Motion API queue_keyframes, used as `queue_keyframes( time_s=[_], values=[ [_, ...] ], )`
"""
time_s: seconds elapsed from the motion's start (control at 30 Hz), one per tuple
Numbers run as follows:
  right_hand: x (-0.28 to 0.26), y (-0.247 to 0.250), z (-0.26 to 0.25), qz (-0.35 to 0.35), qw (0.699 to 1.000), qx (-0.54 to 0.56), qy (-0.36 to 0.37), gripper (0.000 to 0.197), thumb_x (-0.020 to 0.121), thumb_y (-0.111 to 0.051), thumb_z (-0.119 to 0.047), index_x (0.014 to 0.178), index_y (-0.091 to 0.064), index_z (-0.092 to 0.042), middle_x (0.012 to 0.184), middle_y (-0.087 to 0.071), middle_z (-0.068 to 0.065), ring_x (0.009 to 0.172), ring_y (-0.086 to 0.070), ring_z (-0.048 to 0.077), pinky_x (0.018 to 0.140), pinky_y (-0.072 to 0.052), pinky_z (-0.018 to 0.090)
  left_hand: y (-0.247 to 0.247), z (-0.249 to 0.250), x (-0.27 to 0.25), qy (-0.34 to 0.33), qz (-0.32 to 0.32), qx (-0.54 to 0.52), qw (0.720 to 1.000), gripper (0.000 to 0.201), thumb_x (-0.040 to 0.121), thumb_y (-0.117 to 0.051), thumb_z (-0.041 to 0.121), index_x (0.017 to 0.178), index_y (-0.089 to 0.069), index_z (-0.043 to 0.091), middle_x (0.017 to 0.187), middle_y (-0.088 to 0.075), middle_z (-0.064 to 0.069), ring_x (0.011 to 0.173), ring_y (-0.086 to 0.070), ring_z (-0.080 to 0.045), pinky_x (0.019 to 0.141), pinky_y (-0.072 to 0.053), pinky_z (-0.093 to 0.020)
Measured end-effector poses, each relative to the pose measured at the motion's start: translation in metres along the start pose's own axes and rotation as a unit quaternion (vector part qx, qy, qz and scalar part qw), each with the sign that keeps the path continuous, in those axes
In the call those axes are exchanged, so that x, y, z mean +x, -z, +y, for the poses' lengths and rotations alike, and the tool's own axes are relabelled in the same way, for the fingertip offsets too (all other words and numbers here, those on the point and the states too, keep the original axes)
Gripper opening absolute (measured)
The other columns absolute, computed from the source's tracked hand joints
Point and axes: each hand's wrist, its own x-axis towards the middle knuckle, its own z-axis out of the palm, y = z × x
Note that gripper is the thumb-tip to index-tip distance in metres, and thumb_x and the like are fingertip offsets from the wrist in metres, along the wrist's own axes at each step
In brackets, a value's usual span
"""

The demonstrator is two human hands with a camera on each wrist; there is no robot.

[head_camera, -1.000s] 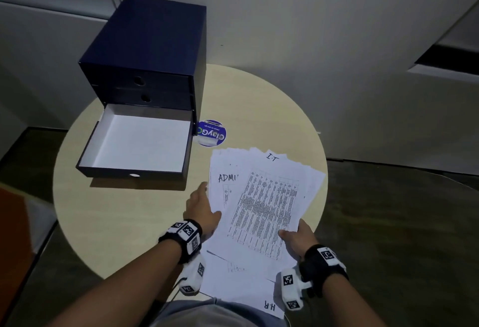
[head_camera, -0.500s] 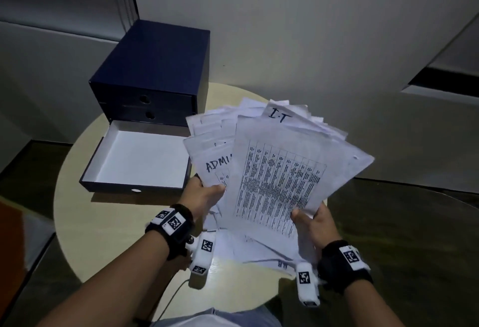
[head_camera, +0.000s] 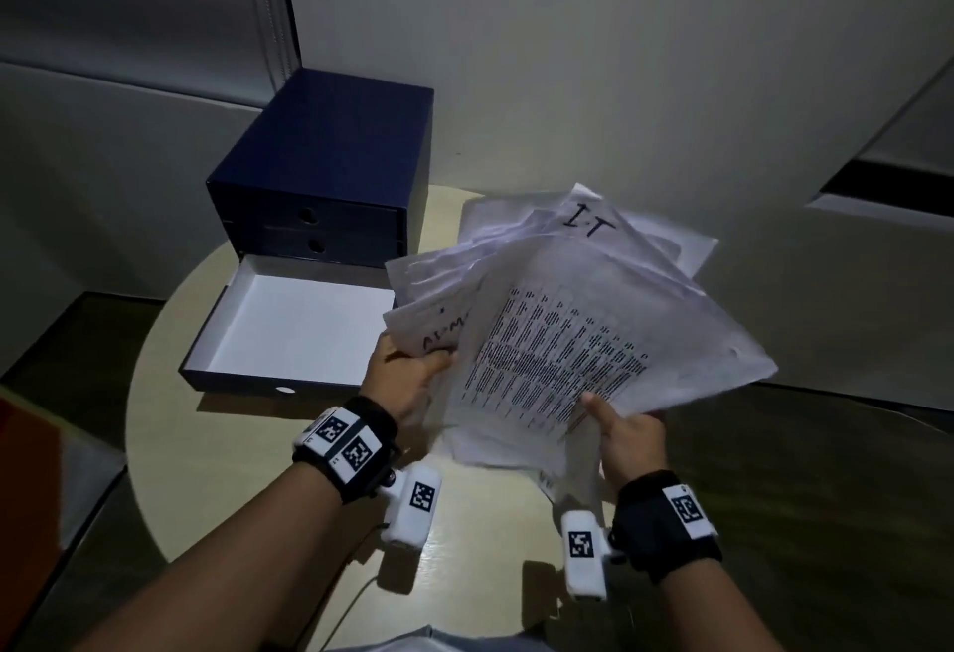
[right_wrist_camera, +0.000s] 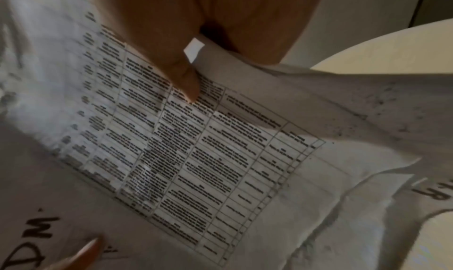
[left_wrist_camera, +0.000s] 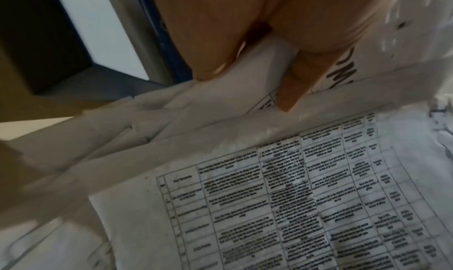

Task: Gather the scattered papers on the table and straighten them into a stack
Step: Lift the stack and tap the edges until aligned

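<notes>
Low in the frame, your left hand and right hand each pinch the near edge of a fanned, uneven bundle of papers, lifted above the round table at centre right. Beyond, at upper left, a dark blue drawer box stands with its bottom drawer pulled out.

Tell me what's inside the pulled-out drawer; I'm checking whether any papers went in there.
The visible white floor of the drawer holds nothing. Its right corner is covered by the papers held up in both hands, so that part cannot be seen.
</notes>
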Motion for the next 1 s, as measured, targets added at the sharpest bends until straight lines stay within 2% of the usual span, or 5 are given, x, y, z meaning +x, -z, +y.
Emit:
queue_keyframes(
  time_s=[0.3, 0.5, 0.67, 0.8, 1.0],
  values=[
    [-0.003, 0.004, -0.001, 0.006, 1.0, 0.019, -0.007, 0.011, 0.082, -0.066, 0.006, 0.092, -0.068, 0.002, 0.094, -0.07, 0.006, 0.1, -0.063, 0.029, 0.096, -0.049, 0.039, 0.004, 0.014, -0.004, -0.065, -0.029, -0.001, 0.997, 0.025, 0.08, -0.072, 0.009, 0.104, -0.07, 0.015, 0.102, -0.076, -0.004, 0.102, -0.07, -0.026, 0.086, -0.056, -0.043],
    [-0.006, 0.001, 0.001, 0.042, 0.998, 0.028, -0.036, 0.007, 0.081, -0.068, 0.002, 0.077, -0.063, 0.006, 0.072, -0.062, 0.01, 0.08, -0.06, 0.027, 0.073, -0.048, 0.034, -0.001, 0.014, -0.017, -0.078, 0.024, 0.072, 0.994, 0.025, 0.093, -0.062, 0.013, 0.068, -0.055, 0.013, 0.045, -0.06, 0.017, 0.046, -0.057, 0.002, 0.046, -0.042, -0.008],
    [-0.012, -0.005, -0.026, 0.045, 0.996, 0.047, 0.069, 0.031, 0.084, -0.059, 0.011, 0.06, -0.061, -0.008, 0.062, -0.062, -0.005, 0.077, -0.058, 0.015, 0.068, -0.05, 0.022, -0.001, 0.026, -0.008, -0.134, 0.05, 0.017, 0.99, 0.035, 0.087, -0.064, 0.046, 0.103, -0.065, 0.016, 0.093, -0.075, 0.002, 0.09, -0.072, -0.013, 0.077, -0.059, -0.033],
    [-0.02, -0.01, -0.031, 0.013, 0.996, 0.055, 0.075, 0.023, 0.086, -0.055, 0.013, 0.078, -0.068, -0.005, 0.058, -0.068, -0.016, 0.064, -0.058, 0.009, 0.06, -0.049, 0.012, 0.005, 0.014, -0.005, -0.142, -0.019, 0.043, 0.989, 0.042, 0.088, -0.067, 0.017, 0.118, -0.054, 0.043, 0.121, -0.066, 0.002, 0.119, -0.06, -0.02, 0.093, -0.052, -0.038],
    [-0.022, -0.008, -0.026, 0.04, 0.987, 0.128, 0.09, 0.025, 0.084, -0.06, 0.011, 0.088, -0.061, -0.013, 0.087, -0.068, -0.007, 0.084, -0.062, 0.01, 0.084, -0.051, 0.025, 0.007, 0.004, -0.008, -0.092, 0.057, 0.056, 0.993, 0.024, 0.092, -0.061, 0.004, 0.108, -0.061, 0.023, 0.096, -0.068, 0.012, 0.085, -0.068, 0.008, 0.062, -0.051, -0.007]
  ],
)
